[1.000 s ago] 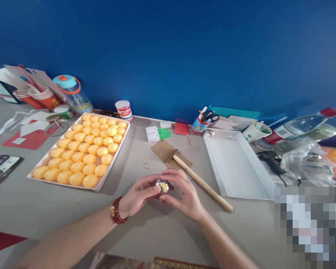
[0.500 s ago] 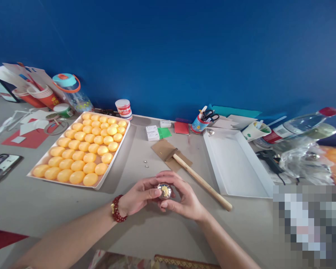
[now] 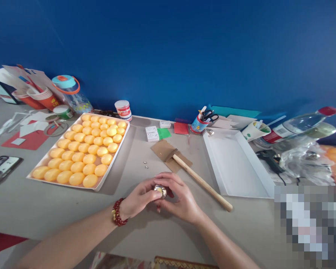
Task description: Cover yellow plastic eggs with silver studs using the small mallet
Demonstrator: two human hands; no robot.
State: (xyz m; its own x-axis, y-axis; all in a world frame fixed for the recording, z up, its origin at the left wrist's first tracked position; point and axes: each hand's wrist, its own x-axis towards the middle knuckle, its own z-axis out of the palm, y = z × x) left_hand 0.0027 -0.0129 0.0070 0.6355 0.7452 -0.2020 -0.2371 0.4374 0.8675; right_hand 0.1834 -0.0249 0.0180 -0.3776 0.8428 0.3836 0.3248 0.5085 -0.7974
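Between both hands is a small, round, shiny silver piece [image 3: 161,189] with a yellowish patch; its exact kind is not clear. The thumb of my left hand [image 3: 138,198] presses on its face, fingers closed round the near side. My right hand [image 3: 181,198] curls about it from the other side, some fingertips hidden behind it. Just beyond the hands lie two tiny silver bits [image 3: 145,167]. A hammer [image 3: 204,184] with a wooden handle rests to the right, its head on brown cardboard [image 3: 160,149].
On the left stands a tray [image 3: 98,185] of yellow-orange balls. A shallow white tray [image 3: 237,164] lies at the right, near a glue gun [image 3: 271,160] and a plastic bottle [image 3: 296,125]. Small white boxes [image 3: 152,134] and a pen cup [image 3: 198,125] line the back.
The silver piece has turned in my fingers, so less of its yellowish patch shows. Both hands have shifted slightly, with the left thumb further over the piece.
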